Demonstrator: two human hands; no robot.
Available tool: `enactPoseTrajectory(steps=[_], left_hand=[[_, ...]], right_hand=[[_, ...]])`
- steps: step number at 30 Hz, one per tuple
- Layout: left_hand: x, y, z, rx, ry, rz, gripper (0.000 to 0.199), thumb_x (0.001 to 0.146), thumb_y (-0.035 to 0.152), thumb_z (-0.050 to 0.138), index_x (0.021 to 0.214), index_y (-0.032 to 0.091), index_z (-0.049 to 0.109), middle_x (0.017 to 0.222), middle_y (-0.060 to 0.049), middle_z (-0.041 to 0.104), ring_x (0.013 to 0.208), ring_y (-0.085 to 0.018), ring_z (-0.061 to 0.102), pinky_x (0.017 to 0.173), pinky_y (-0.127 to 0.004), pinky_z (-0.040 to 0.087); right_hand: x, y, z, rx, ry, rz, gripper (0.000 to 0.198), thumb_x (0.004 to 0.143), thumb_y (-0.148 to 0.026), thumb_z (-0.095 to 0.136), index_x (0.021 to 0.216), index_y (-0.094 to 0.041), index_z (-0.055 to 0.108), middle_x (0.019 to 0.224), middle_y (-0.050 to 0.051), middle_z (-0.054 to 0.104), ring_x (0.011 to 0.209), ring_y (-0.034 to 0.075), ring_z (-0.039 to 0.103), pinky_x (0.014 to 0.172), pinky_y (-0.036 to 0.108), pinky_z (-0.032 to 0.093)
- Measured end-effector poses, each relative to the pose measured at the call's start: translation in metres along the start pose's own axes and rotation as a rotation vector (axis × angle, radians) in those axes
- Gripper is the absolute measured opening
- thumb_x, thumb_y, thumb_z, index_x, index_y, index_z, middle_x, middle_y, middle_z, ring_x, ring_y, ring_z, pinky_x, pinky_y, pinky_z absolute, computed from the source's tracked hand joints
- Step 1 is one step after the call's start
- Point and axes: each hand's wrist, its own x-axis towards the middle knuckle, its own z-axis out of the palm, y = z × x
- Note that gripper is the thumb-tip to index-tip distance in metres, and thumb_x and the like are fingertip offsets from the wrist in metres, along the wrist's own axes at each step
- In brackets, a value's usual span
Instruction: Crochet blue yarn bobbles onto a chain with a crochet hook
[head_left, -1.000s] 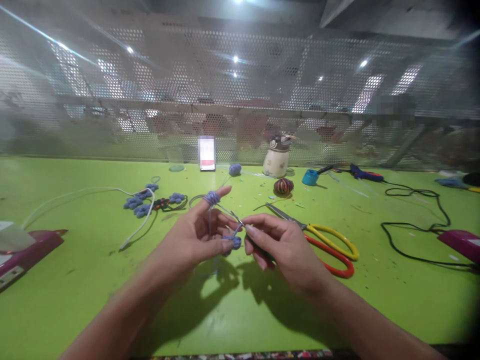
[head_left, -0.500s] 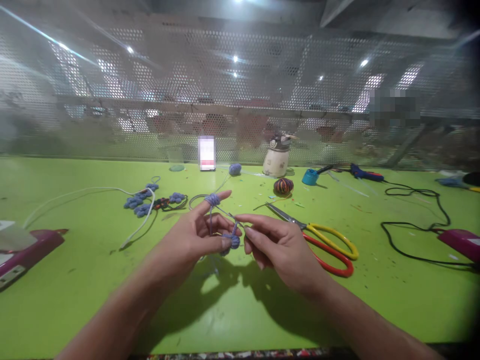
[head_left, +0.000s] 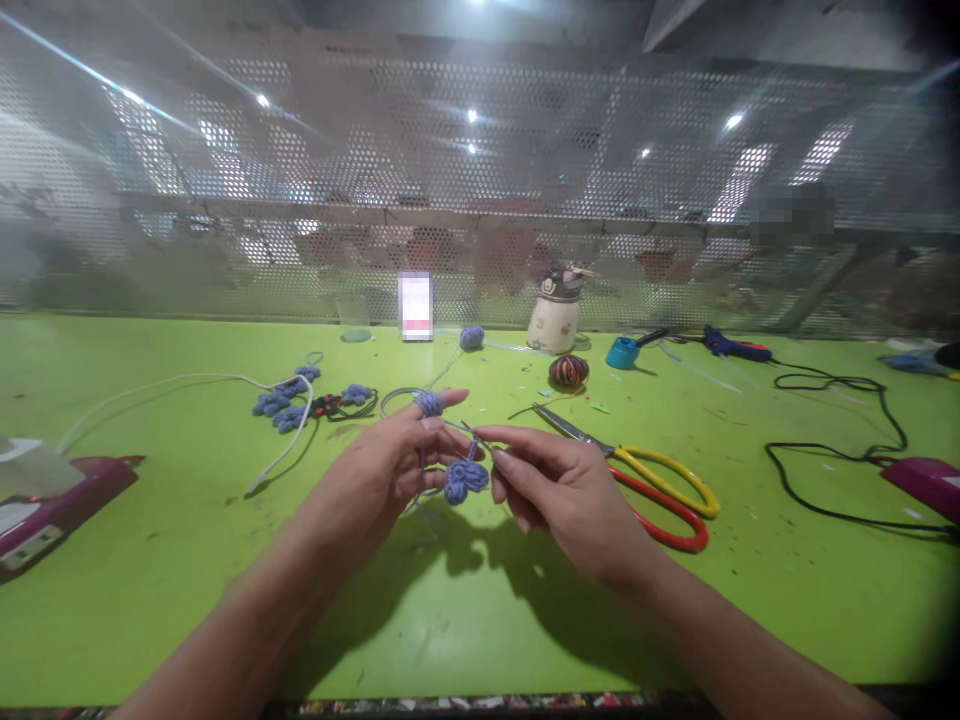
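Note:
Blue-purple yarn (head_left: pixel 428 403) is wound round the raised index finger of my left hand (head_left: pixel 386 455), whose other fingers curl beneath the strand. My right hand (head_left: pixel 559 485) pinches a thin crochet hook (head_left: pixel 480 440) between thumb and forefinger. From the hook's tip hangs a small crocheted piece (head_left: pixel 465 480) with puffy, petal-like lobes, between the two hands and above the table. My left thumb is off the piece. A yarn strand runs back to a small blue-purple yarn ball (head_left: pixel 471 338).
Scissors (head_left: pixel 622 460) with yellow and red handles lie beside my right hand. Crocheted blue flowers (head_left: pixel 281 405) and a white cable (head_left: pixel 180 378) are at left. Behind stand a multicoloured yarn ball (head_left: pixel 568 371), a phone (head_left: pixel 415 305), a cream jar (head_left: pixel 553 320) and a glue gun (head_left: pixel 735 346).
My left thumb has let go of the crocheted piece and moved up towards the yarn on the index finger. The piece now hangs in fuller view from the hook.

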Motion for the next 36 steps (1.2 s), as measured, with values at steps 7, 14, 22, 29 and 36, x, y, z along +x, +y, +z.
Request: enactPoseTrajectory(steps=[7,14,22,29,36], left_hand=[[0.001,-0.006,-0.004,0.117,-0.054,0.063,0.073,0.068,0.012,0.08,0.134,0.019,0.05,0.084,0.0,0.064,0.085,-0.017,0.058,0.078,-0.032,0.045],[0.003,-0.007,-0.004,0.126,-0.038,0.089,0.069,0.069,0.012,0.078,0.132,0.019,0.053,0.082,0.0,0.063,0.081,-0.017,0.058,0.074,-0.031,0.045],[-0.001,-0.004,0.0,0.073,0.01,0.064,0.056,0.072,0.017,0.076,0.126,0.016,0.06,0.082,-0.002,0.066,0.08,-0.017,0.058,0.077,-0.032,0.042],[0.002,-0.009,0.002,0.078,-0.011,0.039,0.046,0.08,0.029,0.072,0.124,0.018,0.062,0.085,-0.004,0.067,0.085,-0.02,0.061,0.081,-0.037,0.043],[0.003,-0.011,-0.003,0.083,-0.021,0.097,0.058,0.069,0.013,0.079,0.124,0.016,0.06,0.076,0.0,0.065,0.071,-0.015,0.058,0.069,-0.03,0.044]], right_hand=[[0.0,0.001,0.001,0.019,0.011,-0.003,0.029,0.086,-0.024,0.06,0.112,-0.016,0.073,0.061,-0.002,0.056,0.042,0.006,0.043,0.041,0.021,0.033],[0.001,-0.001,0.0,0.029,0.016,0.031,0.033,0.085,-0.027,0.061,0.114,-0.014,0.071,0.061,-0.002,0.057,0.042,0.005,0.043,0.041,0.02,0.032],[0.001,0.001,-0.002,0.072,0.018,0.051,0.033,0.084,-0.03,0.064,0.113,-0.017,0.072,0.061,-0.002,0.058,0.041,0.005,0.043,0.04,0.02,0.031],[0.002,0.003,-0.001,0.112,-0.005,0.049,0.03,0.083,-0.03,0.066,0.11,-0.019,0.074,0.061,-0.001,0.059,0.042,0.006,0.043,0.042,0.021,0.034],[0.002,0.004,-0.003,0.12,-0.002,0.076,0.031,0.082,-0.03,0.068,0.111,-0.018,0.073,0.061,-0.002,0.06,0.042,0.006,0.045,0.042,0.02,0.033]])
